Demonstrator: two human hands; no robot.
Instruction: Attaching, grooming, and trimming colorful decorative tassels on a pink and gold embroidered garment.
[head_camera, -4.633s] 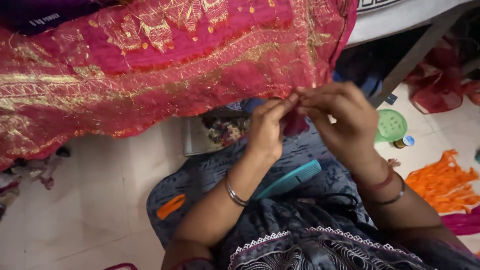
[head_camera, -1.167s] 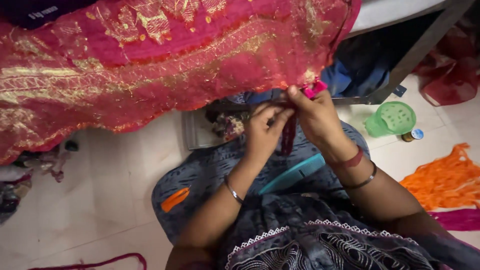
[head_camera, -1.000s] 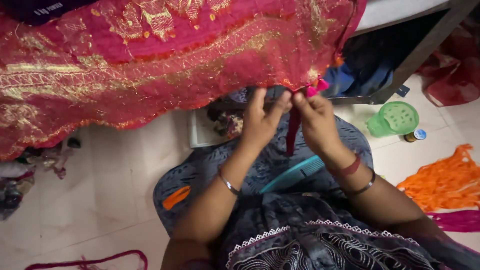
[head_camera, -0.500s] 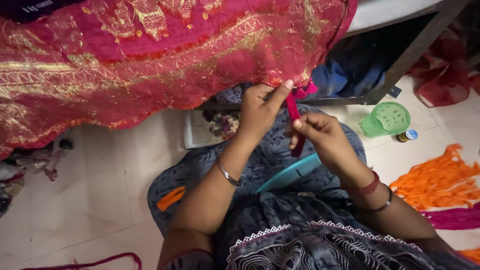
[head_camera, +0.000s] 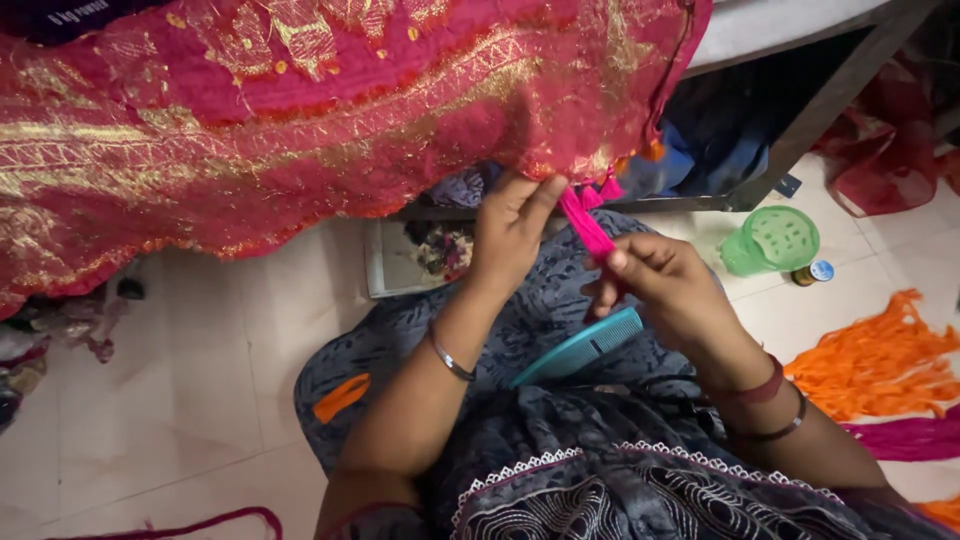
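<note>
Pink cloth (head_camera: 300, 130) with gold embroidery draped across the upper view, its hem hanging above the lap. Left hand (head_camera: 510, 225) pinched the hem edge. Right hand (head_camera: 660, 285) pinched a pink tassel (head_camera: 585, 222) hanging from that hem, strands straight. Teal comb (head_camera: 580, 345) lay on the lap.

Left hand (head_camera: 512, 222): raised, fingers pointing up, thumb and fingertips pinched together; thin metal bangle on wrist
Right hand (head_camera: 660, 282): lower, just beside the left; fingers curled, thumb pressed to forefinger; two bands on wrist
Forearms: both angled up from the lap
</note>
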